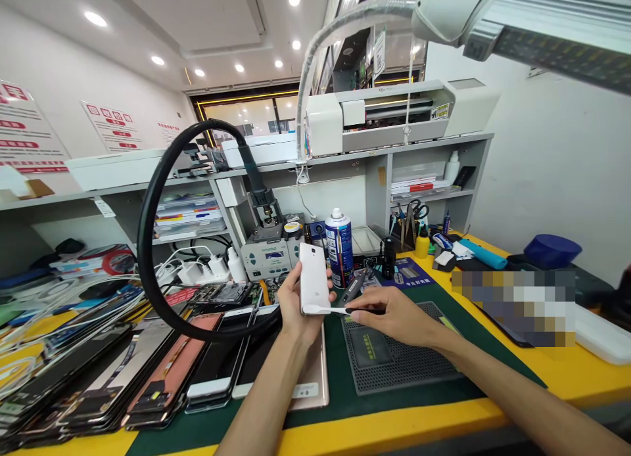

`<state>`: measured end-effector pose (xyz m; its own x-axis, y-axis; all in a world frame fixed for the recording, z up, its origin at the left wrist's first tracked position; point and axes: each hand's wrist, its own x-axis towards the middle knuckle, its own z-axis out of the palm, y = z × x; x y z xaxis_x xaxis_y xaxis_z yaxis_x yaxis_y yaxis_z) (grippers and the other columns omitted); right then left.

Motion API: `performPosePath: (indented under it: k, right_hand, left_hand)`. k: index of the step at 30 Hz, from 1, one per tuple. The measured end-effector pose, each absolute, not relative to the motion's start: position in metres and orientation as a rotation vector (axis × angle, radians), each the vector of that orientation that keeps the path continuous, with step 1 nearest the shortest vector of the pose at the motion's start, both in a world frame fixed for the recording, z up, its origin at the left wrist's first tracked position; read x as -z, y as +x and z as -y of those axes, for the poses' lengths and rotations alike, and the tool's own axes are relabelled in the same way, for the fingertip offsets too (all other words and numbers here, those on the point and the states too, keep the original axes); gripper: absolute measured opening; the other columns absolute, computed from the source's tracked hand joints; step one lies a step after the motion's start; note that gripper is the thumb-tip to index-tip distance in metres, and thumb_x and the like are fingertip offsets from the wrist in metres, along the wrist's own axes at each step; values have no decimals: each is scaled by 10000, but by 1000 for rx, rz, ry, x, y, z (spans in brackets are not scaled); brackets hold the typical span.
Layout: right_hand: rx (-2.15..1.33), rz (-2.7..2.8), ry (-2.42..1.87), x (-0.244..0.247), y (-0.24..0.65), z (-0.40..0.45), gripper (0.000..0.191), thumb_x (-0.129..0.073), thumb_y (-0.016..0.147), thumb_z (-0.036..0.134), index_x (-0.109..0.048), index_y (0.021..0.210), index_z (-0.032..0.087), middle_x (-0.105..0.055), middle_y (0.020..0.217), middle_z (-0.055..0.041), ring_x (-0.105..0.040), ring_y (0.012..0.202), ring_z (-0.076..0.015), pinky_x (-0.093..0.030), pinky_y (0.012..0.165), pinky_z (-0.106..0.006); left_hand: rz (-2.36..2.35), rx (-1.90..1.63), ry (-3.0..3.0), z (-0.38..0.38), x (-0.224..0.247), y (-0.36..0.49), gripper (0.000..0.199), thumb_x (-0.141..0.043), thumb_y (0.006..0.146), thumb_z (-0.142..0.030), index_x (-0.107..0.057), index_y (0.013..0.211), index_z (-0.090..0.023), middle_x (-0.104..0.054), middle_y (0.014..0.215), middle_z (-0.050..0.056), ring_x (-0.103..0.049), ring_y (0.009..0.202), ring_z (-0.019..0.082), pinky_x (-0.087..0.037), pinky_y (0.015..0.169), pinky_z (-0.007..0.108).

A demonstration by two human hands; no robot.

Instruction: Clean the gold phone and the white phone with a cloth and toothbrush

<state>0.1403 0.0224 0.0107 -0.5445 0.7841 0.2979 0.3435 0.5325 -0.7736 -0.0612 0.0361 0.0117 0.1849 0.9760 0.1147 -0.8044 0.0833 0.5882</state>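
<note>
Upright in my left hand [296,306] is a white phone [314,275], its back with a small logo facing me. The fingers wrap round its left and right edges. My right hand [389,316] pinches the dark handle of a slim tool [329,310] with a white front part. That white part lies across the phone's bottom edge; whether it touches is hard to tell. Below my right hand lies a grey perforated mat [404,357] on the green mat [340,384].
Rows of phones and screens [211,370] cover the left side. A black hose [142,226] loops up at left. Behind the phone stand a blue spray can [338,246] and a grey station [269,259]. A lamp [562,35] hangs above right. A blue bowl [552,251] sits at right.
</note>
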Motion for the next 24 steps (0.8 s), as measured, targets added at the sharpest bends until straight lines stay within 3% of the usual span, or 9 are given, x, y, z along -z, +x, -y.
performPosePath:
  k: [6,11,17,24]
  right_hand:
    - [-875,2147,-951,-10,145,-26,286,-640,889,428,-787,1038,234,-748,902,-58,-621,746,-185,-453,631,-277]
    - [-936,2144,-919,-9,142,-25,328,-605,911,454,-769,1095,238,-736,864,-49,-550,640,-146,-394,551,-254]
    - [-907,2150,-932,-9,145,-26,294,-623,902,423,-781,1045,221,-747,907,-58,-614,751,-183,-440,615,-266]
    - [-904,2141,-909,-4,143,-28,321,-594,915,449,-772,1066,228,-735,871,-55,-586,701,-169,-407,587,-266]
  left_hand:
    - [-360,-1397,613,-36,-12,-62,400,-527,904,-403,-634,1115,-80,-682,882,142,-643,650,204,-515,514,302]
    - [-385,-1414,606,-35,-14,-60,403,-531,903,-394,-626,1128,-73,-684,886,149,-644,649,209,-518,513,307]
    - [-402,-1423,574,-36,-14,-61,403,-529,896,-396,-633,1108,-69,-687,858,146,-646,636,210,-517,505,307]
    - [-477,-1436,520,-38,-13,-61,403,-507,895,-398,-633,1101,-74,-688,833,141,-644,597,210,-519,494,317]
